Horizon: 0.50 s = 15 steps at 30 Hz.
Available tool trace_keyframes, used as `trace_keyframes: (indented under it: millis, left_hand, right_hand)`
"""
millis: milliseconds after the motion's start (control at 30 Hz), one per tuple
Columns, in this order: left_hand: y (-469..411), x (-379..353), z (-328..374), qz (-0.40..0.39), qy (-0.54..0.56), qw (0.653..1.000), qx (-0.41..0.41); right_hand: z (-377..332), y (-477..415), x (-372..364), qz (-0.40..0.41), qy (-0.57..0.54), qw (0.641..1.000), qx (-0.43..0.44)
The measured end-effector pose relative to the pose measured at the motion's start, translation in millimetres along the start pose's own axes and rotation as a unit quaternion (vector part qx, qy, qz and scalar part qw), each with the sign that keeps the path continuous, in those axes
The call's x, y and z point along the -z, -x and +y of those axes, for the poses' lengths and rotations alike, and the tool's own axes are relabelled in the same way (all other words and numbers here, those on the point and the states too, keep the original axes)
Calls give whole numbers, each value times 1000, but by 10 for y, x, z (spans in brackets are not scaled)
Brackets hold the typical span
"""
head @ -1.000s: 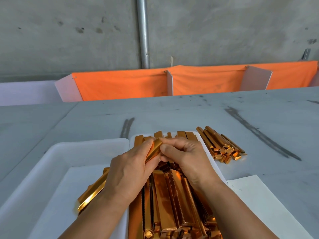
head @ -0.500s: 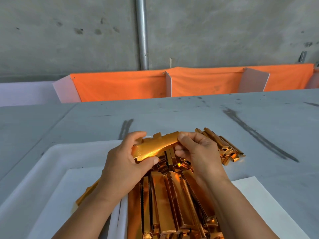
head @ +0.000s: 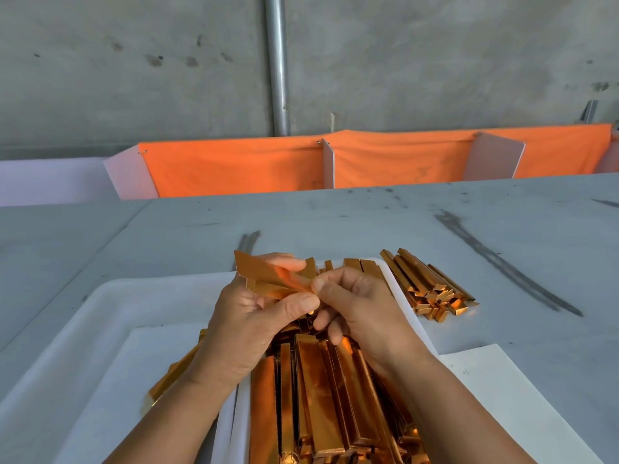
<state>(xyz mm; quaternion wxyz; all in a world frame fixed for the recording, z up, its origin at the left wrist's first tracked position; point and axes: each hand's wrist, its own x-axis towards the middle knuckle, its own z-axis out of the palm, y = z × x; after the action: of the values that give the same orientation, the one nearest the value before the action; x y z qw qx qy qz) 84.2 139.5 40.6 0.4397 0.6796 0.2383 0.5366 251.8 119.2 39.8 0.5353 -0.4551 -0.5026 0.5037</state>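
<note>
A flat gold foil card strip (head: 264, 277) is held up over the trays between both hands. My left hand (head: 248, 326) grips it from below, thumb across its near edge and fingers behind it. My right hand (head: 361, 313) pinches the strip's right end between thumb and forefinger. Below the hands a white tray (head: 403, 304) holds several long gold foil pieces (head: 321, 396) lying lengthwise. A pile of folded gold sticks (head: 428, 284) lies on the grey table (head: 368, 226) to the right of that tray.
A second white tray (head: 100, 316) stands at the left with a white sheet and a gold piece (head: 167, 380) in it. A white paper sheet (head: 495, 390) lies at the right front. Orange cloth panels (head: 234, 165) line the table's far edge, before a concrete wall and a metal pipe (head: 278, 61).
Both hands lifted the gold strip out of the tray and opened it flat. Since half a second ago its left end has swung up and leftward, while the right hand stays pinched on the right end.
</note>
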Motion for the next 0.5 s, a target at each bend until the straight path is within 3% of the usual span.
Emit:
trace_keyframes:
  millis: [67,167,333,500]
  left_hand:
    - [0,3,-4,18,-10,1000,9]
    - [12,14,-18,67,-149,987,5]
    - [14,55,-116,84,-376,922,32]
    - [43,39,-167,60,-480,874,48]
  right_hand:
    - [7,8,-27,-8,39,999,12]
    - [30,-1,-34,30,100,994,41]
    - [27,9,-24,90,89,987,98]
    - [23,33,-45,129,109,975,144]
